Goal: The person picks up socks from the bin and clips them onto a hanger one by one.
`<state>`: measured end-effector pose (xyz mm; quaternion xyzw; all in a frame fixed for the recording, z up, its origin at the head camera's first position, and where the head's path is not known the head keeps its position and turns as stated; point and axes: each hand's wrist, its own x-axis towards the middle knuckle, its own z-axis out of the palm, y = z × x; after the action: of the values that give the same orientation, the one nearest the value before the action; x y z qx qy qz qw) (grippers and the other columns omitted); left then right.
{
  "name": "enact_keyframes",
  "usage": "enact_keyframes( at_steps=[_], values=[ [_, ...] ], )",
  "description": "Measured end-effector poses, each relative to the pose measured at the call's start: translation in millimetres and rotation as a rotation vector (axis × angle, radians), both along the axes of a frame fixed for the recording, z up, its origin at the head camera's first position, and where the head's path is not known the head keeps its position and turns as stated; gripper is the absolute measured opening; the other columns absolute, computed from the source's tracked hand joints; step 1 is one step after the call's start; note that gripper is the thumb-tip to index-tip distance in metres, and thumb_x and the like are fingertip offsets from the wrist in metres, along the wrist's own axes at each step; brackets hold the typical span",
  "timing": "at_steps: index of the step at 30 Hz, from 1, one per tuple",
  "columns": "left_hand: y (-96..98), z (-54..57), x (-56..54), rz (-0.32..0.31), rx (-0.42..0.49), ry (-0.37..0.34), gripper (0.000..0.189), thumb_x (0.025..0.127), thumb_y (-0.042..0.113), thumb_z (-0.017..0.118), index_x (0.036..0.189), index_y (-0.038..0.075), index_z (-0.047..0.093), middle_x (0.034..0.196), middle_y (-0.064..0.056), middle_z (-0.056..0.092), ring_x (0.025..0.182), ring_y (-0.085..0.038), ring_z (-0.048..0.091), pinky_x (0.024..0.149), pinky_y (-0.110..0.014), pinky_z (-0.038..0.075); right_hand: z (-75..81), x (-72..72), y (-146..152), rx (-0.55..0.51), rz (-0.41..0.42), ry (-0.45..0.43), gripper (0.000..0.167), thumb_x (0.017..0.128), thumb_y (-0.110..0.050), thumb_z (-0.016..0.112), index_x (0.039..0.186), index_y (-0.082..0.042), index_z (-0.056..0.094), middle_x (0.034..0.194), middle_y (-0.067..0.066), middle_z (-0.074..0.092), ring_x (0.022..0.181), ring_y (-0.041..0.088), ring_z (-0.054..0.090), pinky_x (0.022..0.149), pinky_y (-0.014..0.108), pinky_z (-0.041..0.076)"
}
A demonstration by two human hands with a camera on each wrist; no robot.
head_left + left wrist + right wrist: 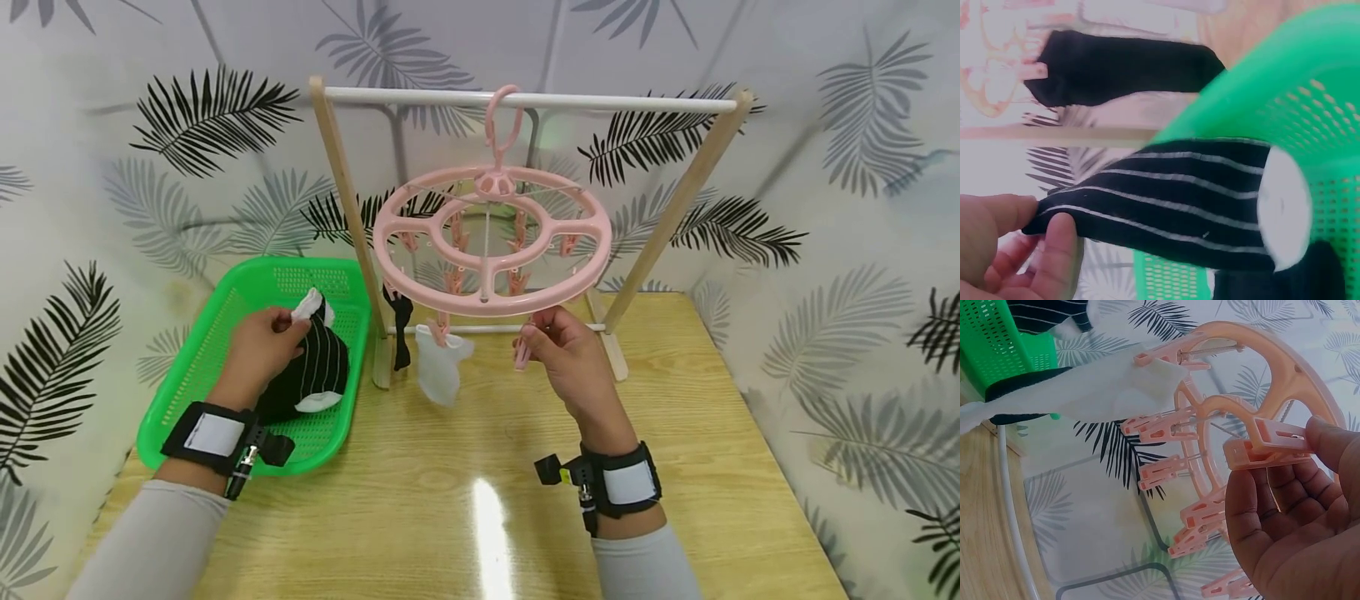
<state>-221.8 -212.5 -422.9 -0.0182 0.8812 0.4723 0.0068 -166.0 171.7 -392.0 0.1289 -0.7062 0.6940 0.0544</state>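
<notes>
My left hand (258,350) pinches one end of a black sock with white stripes (1172,200), lifted over the green basket; its white toe or heel patch faces away from my fingers in the left wrist view. With thumb and fingers, my right hand (573,350) grips a pink clothespin (1266,447) at the front right of the round pink drying hanger (487,304). From that hanger's clips dangle a white sock (438,367) and, left of it, a plain black sock (1129,69).
A green basket (150,417) stands at the left with dark cloth inside. The hanger hooks over the white bar (630,102) of a rack with wooden posts (678,208). More pink clothespins (1163,472) hang around the ring. The wooden table (420,500) lies beneath.
</notes>
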Motion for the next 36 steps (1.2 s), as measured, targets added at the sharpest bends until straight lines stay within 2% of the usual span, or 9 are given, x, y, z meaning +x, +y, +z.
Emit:
enact_keyframes(
  at_steps=[4, 7, 10, 15, 18, 20, 24, 28, 36],
  values=[
    [7.3, 8.7, 12.8, 0.057, 0.016, 0.100, 0.042, 0.104, 0.025, 0.052, 0.129, -0.009, 0.056, 0.111, -0.022, 0.059, 0.073, -0.006, 0.063, 0.070, -0.020, 0.055, 0.3, 0.2, 0, 0.002, -0.001, 0.002, 0.014, 0.102, -0.010, 0.057, 0.098, 0.003, 0.053, 0.086, 0.016, 0.059, 0.076, 0.024, 0.062, 0.072, 0.033, 0.056],
    [14.1, 15.2, 23.5, 0.085, -0.003, 0.164, 0.038, 0.104, 0.026, 0.052, 0.123, -0.006, 0.060, 0.105, -0.021, 0.062, 0.068, -0.002, 0.059, 0.064, -0.017, 0.053, -0.2, 0.4, 0, 0.005, -0.007, -0.002, 0.014, 0.102, -0.009, 0.057, 0.098, 0.003, 0.053, 0.087, 0.016, 0.060, 0.076, 0.024, 0.063, 0.072, 0.033, 0.056],
    [23.7, 21.9, 35.6, 0.099, -0.025, 0.221, 0.035, 0.104, 0.026, 0.053, 0.119, -0.004, 0.064, 0.099, -0.020, 0.066, 0.067, -0.003, 0.059, 0.061, -0.018, 0.051, -0.3, 1.3, 1, 0.013, -0.018, -0.005, 0.012, 0.102, -0.008, 0.056, 0.098, 0.003, 0.053, 0.087, 0.016, 0.060, 0.076, 0.023, 0.063, 0.071, 0.033, 0.057],
    [44.0, 29.1, 56.4, 0.089, -0.006, 0.316, 0.030, 0.101, 0.025, 0.058, 0.117, 0.000, 0.068, 0.096, -0.016, 0.068, 0.077, -0.013, 0.058, 0.062, -0.022, 0.044, 0.4, 2.7, 2, 0.010, -0.024, 0.011, 0.011, 0.102, -0.006, 0.056, 0.098, 0.004, 0.053, 0.086, 0.014, 0.061, 0.075, 0.022, 0.063, 0.070, 0.033, 0.057],
    [54.9, 31.1, 67.9, 0.072, 0.025, 0.337, 0.028, 0.100, 0.023, 0.060, 0.116, 0.002, 0.068, 0.099, -0.015, 0.068, 0.085, -0.018, 0.057, 0.064, -0.025, 0.042, 0.1, 1.9, 1, -0.005, -0.005, 0.025, 0.012, 0.102, -0.007, 0.056, 0.098, 0.004, 0.053, 0.086, 0.013, 0.061, 0.074, 0.022, 0.062, 0.070, 0.032, 0.056],
    [61.7, 32.4, 74.4, 0.064, 0.046, 0.326, 0.026, 0.100, 0.023, 0.061, 0.115, 0.003, 0.068, 0.100, -0.013, 0.068, 0.088, -0.019, 0.058, 0.065, -0.024, 0.043, 0.2, 1.5, 0, -0.013, 0.006, 0.031, 0.012, 0.102, -0.007, 0.056, 0.098, 0.004, 0.053, 0.085, 0.013, 0.061, 0.074, 0.022, 0.062, 0.070, 0.033, 0.056],
    [73.6, 30.6, 83.5, 0.044, 0.074, 0.315, 0.023, 0.100, 0.024, 0.063, 0.112, 0.005, 0.069, 0.100, -0.010, 0.069, 0.090, -0.016, 0.059, 0.066, -0.022, 0.046, 0.6, 1.5, -3, -0.022, 0.003, 0.036, 0.011, 0.102, -0.007, 0.056, 0.097, 0.003, 0.054, 0.085, 0.013, 0.061, 0.073, 0.022, 0.062, 0.070, 0.032, 0.056],
    [85.7, 23.9, 92.0, 0.009, 0.097, 0.327, 0.018, 0.098, 0.019, 0.066, 0.109, 0.005, 0.071, 0.097, -0.009, 0.070, 0.087, -0.016, 0.061, 0.066, -0.022, 0.049, 0.0, 2.9, -5, -0.036, 0.005, 0.022, 0.011, 0.101, -0.006, 0.056, 0.098, 0.003, 0.054, 0.086, 0.013, 0.060, 0.074, 0.021, 0.062, 0.068, 0.031, 0.056],
    [119.7, 5.7, 99.0, -0.174, 0.151, 0.329, 0.014, 0.094, 0.007, 0.069, 0.107, 0.005, 0.072, 0.099, -0.008, 0.068, 0.090, -0.020, 0.065, 0.071, -0.026, 0.056, 1.8, 3.4, -1, -0.041, 0.022, 0.031, 0.013, 0.102, -0.010, 0.057, 0.098, 0.002, 0.054, 0.086, 0.013, 0.061, 0.073, 0.021, 0.063, 0.068, 0.032, 0.057]
  ],
)
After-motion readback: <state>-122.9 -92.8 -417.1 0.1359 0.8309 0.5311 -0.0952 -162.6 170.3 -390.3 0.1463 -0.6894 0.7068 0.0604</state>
